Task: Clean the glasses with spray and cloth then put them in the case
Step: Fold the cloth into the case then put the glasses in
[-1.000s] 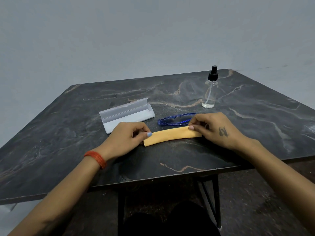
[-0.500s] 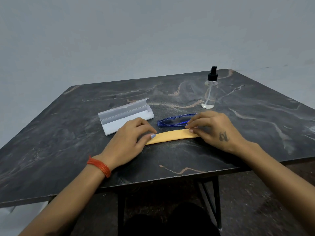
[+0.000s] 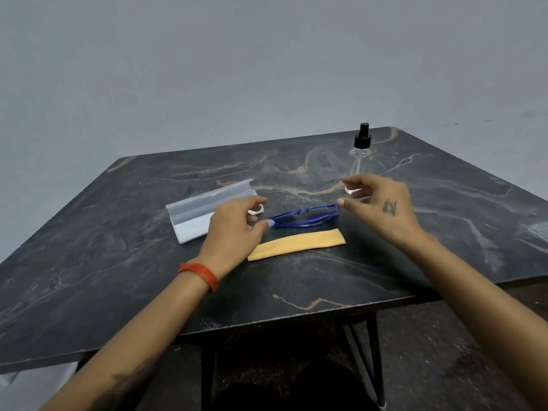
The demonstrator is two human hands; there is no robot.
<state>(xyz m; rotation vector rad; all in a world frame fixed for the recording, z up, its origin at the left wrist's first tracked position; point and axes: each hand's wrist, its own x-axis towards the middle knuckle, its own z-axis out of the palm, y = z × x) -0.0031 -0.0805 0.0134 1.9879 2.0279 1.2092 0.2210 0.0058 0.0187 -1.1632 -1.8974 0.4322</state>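
Observation:
Folded blue glasses [image 3: 305,216] lie on the dark marble table [image 3: 370,271], just behind an orange cloth [image 3: 296,244] folded into a long strip. My left hand [image 3: 234,229] is at the left end of the glasses, its thumb tip touching the frame. At the right end my right hand [image 3: 382,209] has its thumb against the frame and its fingers spread above it. Neither hand closes around anything. A pale grey case [image 3: 195,215] lies open to the left, partly behind my left hand. The clear spray bottle [image 3: 361,143] with a black nozzle stands behind my right hand.
The table's front edge runs just below my forearms, with dark floor and table legs beneath. A plain grey wall rises behind the table. An orange band circles my left wrist.
Both hands have let go of the folded cloth and moved forward to the two ends of the glasses. The cloth stays flat on the table.

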